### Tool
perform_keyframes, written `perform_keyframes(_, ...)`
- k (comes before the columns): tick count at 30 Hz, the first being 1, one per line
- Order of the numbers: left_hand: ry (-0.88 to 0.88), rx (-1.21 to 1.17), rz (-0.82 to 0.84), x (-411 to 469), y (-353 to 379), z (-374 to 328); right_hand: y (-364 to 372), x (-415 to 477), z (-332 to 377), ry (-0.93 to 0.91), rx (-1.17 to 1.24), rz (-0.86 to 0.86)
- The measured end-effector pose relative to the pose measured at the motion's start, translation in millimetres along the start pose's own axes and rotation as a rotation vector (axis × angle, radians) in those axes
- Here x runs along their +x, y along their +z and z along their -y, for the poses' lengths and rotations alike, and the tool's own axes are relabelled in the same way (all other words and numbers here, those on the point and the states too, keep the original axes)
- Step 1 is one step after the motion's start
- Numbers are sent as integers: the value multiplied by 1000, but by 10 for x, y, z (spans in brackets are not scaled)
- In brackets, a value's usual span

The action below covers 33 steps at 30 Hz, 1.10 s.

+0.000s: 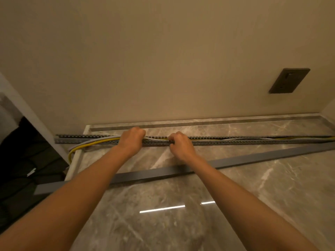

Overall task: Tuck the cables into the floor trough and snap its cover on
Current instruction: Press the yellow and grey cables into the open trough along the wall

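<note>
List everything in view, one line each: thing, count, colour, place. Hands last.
trough: one, grey, on the floor along the wall
cables: several, yellow and pale grey, in the trough, spilling out at its left end
cover: one, grey, loose on the floor, nearer than the trough
wall plate: one, dark, on the wall at right
floor: grey marbled tile
wall: beige
left hand: fingers curled on the cables
right hand: fingers curled on the trough's near side

floor [181, 223]: shiny grey marble-look tile
far side: long slotted grey trough [235, 142]
nearer: cover strip [272, 156], loose, lying at an angle
</note>
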<state>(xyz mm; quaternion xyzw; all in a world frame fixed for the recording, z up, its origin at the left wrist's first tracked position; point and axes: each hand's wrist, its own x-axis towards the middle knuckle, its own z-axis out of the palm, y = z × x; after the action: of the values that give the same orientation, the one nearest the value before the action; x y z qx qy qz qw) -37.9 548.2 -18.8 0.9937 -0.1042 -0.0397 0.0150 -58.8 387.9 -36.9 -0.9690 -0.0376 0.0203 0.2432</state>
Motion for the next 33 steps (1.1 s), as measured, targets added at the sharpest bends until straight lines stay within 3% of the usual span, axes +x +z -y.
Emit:
perform_keyframes(6, -29, 53, -1, -23, -21, 474, 239, 97, 491, -48, 73, -14)
perform_keyframes(16, 264, 78, -41, 117, 28, 778, 399, 156, 599, 13, 59, -88)
perform_keyframes(20, 455, 115, -181, 113, 72, 762, 433, 143, 627, 25, 27, -91)
perform_keyframes(29, 461, 199, -114, 19, 70, 665, 426, 139, 610, 6, 10, -48)
perform_keyframes(33, 286, 183, -57, -31, 135, 563, 414, 173, 560, -15, 2, -21)
